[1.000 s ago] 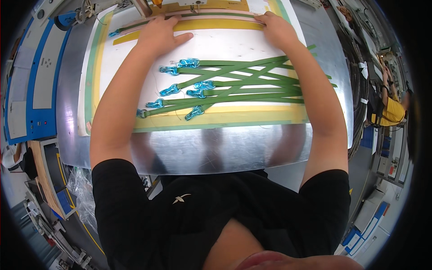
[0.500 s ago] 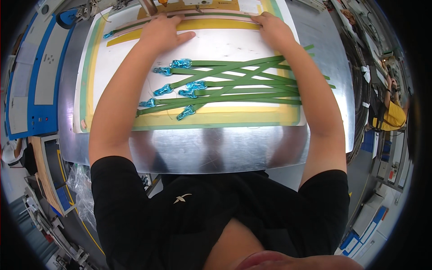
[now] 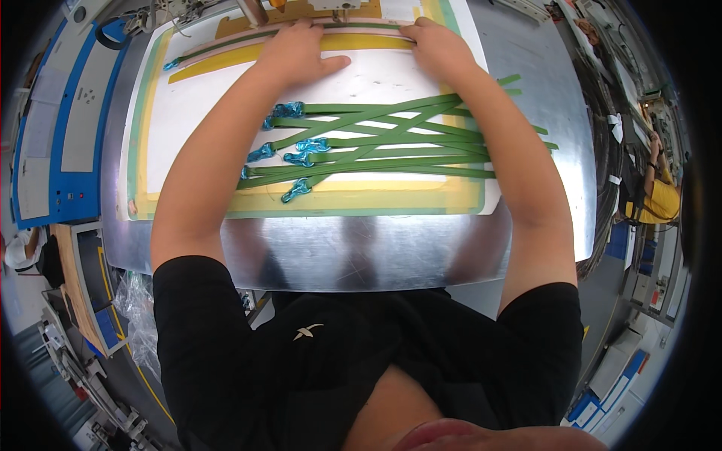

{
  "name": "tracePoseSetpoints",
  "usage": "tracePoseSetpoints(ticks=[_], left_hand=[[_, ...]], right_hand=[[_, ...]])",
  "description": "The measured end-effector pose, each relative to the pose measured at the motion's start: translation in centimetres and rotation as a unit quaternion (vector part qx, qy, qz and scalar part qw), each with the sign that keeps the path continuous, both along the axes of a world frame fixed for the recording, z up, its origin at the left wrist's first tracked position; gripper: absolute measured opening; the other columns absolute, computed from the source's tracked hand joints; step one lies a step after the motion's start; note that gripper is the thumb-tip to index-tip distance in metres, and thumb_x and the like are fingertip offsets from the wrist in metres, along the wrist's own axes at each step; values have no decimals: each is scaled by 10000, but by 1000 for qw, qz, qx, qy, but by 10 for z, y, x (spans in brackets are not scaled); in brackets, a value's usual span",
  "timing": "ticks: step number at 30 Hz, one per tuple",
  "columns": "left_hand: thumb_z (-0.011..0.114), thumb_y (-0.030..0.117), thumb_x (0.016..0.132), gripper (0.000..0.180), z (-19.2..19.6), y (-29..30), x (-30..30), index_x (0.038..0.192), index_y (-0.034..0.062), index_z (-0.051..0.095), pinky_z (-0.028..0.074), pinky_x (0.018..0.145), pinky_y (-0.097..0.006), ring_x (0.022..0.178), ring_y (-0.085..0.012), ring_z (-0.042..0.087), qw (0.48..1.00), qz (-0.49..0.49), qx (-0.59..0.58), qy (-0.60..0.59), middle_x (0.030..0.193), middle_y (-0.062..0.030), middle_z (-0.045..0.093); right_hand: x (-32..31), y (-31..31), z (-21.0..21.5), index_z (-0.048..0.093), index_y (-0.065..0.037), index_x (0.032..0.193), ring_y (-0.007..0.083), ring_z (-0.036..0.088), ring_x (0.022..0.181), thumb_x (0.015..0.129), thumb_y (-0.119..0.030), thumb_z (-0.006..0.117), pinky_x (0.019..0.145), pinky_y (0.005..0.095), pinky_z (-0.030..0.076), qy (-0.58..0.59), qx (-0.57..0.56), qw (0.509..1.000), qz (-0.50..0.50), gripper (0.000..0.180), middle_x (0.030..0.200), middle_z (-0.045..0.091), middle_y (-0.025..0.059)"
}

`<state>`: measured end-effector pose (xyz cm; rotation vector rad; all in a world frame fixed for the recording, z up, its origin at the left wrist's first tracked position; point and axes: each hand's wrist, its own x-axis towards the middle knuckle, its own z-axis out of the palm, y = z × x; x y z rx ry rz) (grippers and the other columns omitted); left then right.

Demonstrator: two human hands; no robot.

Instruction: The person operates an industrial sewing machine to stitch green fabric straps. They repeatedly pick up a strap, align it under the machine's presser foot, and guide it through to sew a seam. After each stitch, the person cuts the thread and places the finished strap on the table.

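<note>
A narrow green strap (image 3: 359,25) lies in a long pinkish strip near the far side of a white sheet (image 3: 203,98). A shiny blue wrapped end (image 3: 171,65) shows at the strap's left tip. My left hand (image 3: 301,56) rests on the strip with its thumb spread, beside the metal machine foot (image 3: 341,13). Toward the strip's right end, my right hand (image 3: 440,46) presses with its fingertips, fingers stretched out. Nearer me, several green straps (image 3: 376,158) with blue wrapped ends lie crossed; my forearms cover part of them.
A mustard-yellow strip (image 3: 361,43) runs along the near side of the pinkish one. The sheet sits on a shiny metal table (image 3: 361,252). A blue and grey cabinet (image 3: 45,150) stands left; dark hanging bundles (image 3: 594,150) and a person in yellow (image 3: 658,199) are at right.
The white sheet and its straps have shifted slightly left. My left hand has moved right along the strip, and my right hand has moved a little left. The hands are closer together.
</note>
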<state>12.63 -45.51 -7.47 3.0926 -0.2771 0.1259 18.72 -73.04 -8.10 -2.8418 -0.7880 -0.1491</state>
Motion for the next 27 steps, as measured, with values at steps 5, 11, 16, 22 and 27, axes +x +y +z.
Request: tracePoseSetpoints(ticks=[5,11,16,22,27], left_hand=[[690,682,862,863,4,-15,-1,1412,19,633,493,1093,-473,1282,-409,590,1000,-7,-8,-5,1394,-216,606],[699,671,853,870,2,-28,3,1411,8,626,485,1102,-471,1292,-411,582,1000,-8,-7,5,1398,-221,604],[692,666,857,861,-4,-36,4,1414,13,625,473,1113,-471,1298,-414,580,999,-26,-19,-28,1406,-229,602],[687,675,854,852,-5,-44,7,1442,61,620,457,1129,-471,1304,-411,581,1000,-19,0,-11,1398,-233,614],[697,546,889,741,26,-61,-6,1352,-31,642,450,1112,-502,1299,-445,554,999,-4,-39,37,1374,-288,611]], right_hand=[[0,3,-2,700,-129,1304,323,658,1135,961,-71,471,971,440,534,-4,1,1000,15,416,1199,656,104],[3,2,-9,695,-128,1307,320,659,1134,959,-75,485,972,440,536,-5,20,999,25,410,1210,650,108],[4,2,-13,694,-136,1294,319,661,1151,960,-85,505,973,437,545,-3,41,999,29,387,1267,663,88],[-4,7,-14,701,-167,1314,317,686,1126,966,-77,522,936,445,573,-2,47,998,41,401,1293,671,67],[-8,8,-19,758,-64,1111,381,713,975,910,-96,569,874,470,571,-73,131,985,81,277,1112,718,177]])
